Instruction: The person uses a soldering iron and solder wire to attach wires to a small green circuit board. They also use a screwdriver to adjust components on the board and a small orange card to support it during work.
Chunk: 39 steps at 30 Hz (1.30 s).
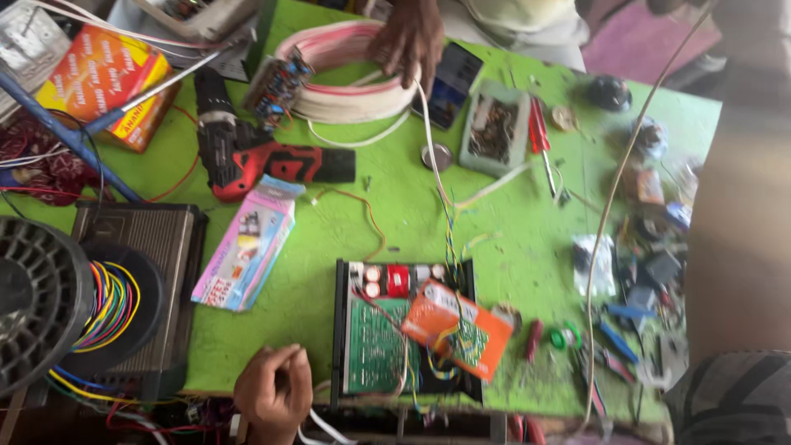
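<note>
**Open metal box with circuit boards near the closed hand**

Metal box (404,346), lid off, sits on the green tabletop (329,247) at about six o'clock in the view, showing a green circuit board (372,346) with an orange board (457,330) lying tilted on top. At nine o'clock from the box, at the tabletop's near edge, one hand (274,394) is curled into a loose fist; whether it is the left or the right, and whether it pinches anything, cannot be told. White wires (325,428) run just beside it.

At twelve o'clock another person's hand (409,39) rests spread on a coil of white cable (346,78). A red and black drill (259,156) lies at ten o'clock from the box, and a pink packet (245,247) lies between drill and fist. A grey tray of small parts (493,130) sits at one o'clock, with a red screwdriver (540,136) just beside it.
</note>
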### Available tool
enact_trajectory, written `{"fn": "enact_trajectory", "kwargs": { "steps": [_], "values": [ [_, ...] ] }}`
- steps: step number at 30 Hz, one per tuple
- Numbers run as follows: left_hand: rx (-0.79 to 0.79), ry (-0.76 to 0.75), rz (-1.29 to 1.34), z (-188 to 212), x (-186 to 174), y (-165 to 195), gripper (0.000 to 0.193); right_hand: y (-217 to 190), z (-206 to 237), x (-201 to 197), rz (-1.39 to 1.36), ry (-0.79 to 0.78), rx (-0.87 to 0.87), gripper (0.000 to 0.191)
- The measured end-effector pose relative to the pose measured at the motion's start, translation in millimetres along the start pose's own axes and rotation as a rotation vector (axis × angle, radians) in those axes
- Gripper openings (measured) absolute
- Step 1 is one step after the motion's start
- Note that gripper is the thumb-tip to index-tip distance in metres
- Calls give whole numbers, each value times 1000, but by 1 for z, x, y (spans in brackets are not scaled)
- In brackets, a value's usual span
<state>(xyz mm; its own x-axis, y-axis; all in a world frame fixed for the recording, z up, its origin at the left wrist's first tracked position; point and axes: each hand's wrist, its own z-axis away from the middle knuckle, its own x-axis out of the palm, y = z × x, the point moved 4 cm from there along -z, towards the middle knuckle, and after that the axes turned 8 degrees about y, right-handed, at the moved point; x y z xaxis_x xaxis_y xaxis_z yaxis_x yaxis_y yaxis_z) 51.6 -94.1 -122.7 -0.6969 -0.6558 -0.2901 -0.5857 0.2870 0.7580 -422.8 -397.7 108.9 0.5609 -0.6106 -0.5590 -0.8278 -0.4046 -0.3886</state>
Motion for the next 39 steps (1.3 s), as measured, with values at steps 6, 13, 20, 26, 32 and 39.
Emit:
{"fn": "enact_trajectory", "kwargs": {
  "steps": [6,13,20,26,32,39],
  "values": [
    [45,37,67,12,-10,4,10,-87,176,-147,44,66,89,32],
    [0,72,142,14,-27,24,12,-173,356,-254,203,229,251,28],
    [291,-367,509,69,23,178,41,-193,446,-307,386,378,360,25],
    [594,-764,-209,92,178,301,28,-126,472,-337,599,305,544,22],
    [521,-1176,-515,100,211,298,17,-87,485,-376,683,183,734,19],
    [520,-855,-246,78,204,305,15,-149,449,-325,358,316,318,15]
  ]
}}
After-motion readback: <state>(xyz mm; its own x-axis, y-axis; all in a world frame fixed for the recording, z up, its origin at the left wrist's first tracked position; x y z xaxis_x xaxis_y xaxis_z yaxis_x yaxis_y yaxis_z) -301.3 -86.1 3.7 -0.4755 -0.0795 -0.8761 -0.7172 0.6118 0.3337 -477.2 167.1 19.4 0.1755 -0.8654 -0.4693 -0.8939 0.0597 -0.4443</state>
